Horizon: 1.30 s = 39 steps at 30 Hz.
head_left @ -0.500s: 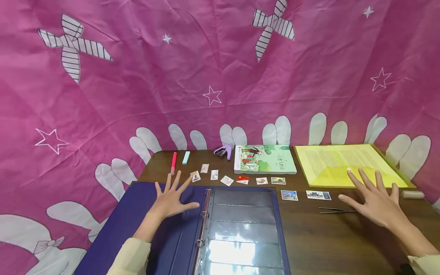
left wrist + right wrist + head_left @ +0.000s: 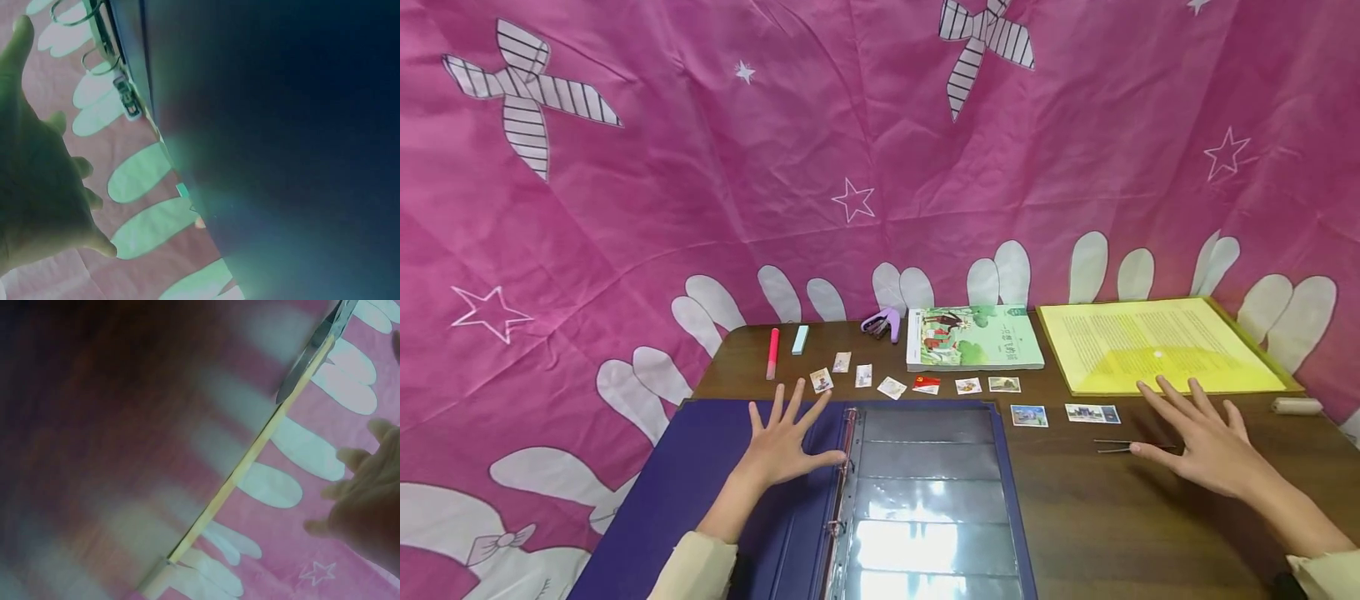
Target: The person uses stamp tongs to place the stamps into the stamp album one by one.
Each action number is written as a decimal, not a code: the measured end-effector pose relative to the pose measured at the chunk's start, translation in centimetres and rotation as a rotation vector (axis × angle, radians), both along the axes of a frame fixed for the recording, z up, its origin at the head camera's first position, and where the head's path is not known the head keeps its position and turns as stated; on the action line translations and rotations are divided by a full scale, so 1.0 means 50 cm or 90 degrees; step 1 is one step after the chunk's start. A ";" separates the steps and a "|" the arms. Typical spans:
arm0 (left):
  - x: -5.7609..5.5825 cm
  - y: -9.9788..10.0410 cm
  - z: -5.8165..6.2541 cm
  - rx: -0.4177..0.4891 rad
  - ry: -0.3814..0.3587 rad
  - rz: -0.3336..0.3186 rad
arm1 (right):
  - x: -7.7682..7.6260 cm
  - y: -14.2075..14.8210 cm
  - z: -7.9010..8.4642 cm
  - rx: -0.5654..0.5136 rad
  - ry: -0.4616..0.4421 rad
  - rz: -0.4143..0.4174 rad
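My left hand [image 2: 786, 442] hovers over the left cover of an open dark blue ring binder [image 2: 700, 475], fingers spread and holding nothing. On the binder's right side lies a clear-pocketed page [image 2: 925, 458] with glare across its lower rows. My right hand [image 2: 1213, 454], fingers also spread, is above the brown table, its thumb overlapping a thin pair of tweezers [image 2: 1112, 451] in the head view. Beyond the binder are several small stamps, among them a red one [image 2: 927, 382] and a wide one [image 2: 1092, 413]. Both wrist views show the hands with extended fingers.
Along the back stand a red pen-like stick [image 2: 772, 354], a light blue bar [image 2: 801, 340], a purple stapler [image 2: 882, 323], a green book [image 2: 977, 337] and a yellow folder [image 2: 1165, 333]. A beige roll [image 2: 1297, 406] is at far right. Pink cloth [image 2: 775, 167] hangs behind.
The head view has tilted slightly. Both hands have come a little nearer to the table's front side, and the right thumb now overlaps the tweezers. Their fingers remain spread.
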<state>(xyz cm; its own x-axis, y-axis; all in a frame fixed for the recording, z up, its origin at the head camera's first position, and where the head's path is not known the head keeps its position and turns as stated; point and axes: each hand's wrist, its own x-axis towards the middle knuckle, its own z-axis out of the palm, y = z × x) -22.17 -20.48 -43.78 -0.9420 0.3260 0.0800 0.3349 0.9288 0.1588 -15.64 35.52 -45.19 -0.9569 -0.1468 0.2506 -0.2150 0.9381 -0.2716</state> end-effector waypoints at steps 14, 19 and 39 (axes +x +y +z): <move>-0.013 0.063 -0.002 0.065 -0.066 -0.102 | -0.014 -0.001 -0.010 0.017 0.044 0.075; -0.033 0.092 -0.002 0.081 -0.084 -0.152 | -0.020 -0.001 -0.015 0.012 0.031 0.086; -0.063 0.126 -0.038 0.125 -0.040 -0.233 | -0.035 0.001 -0.024 -0.003 0.013 0.111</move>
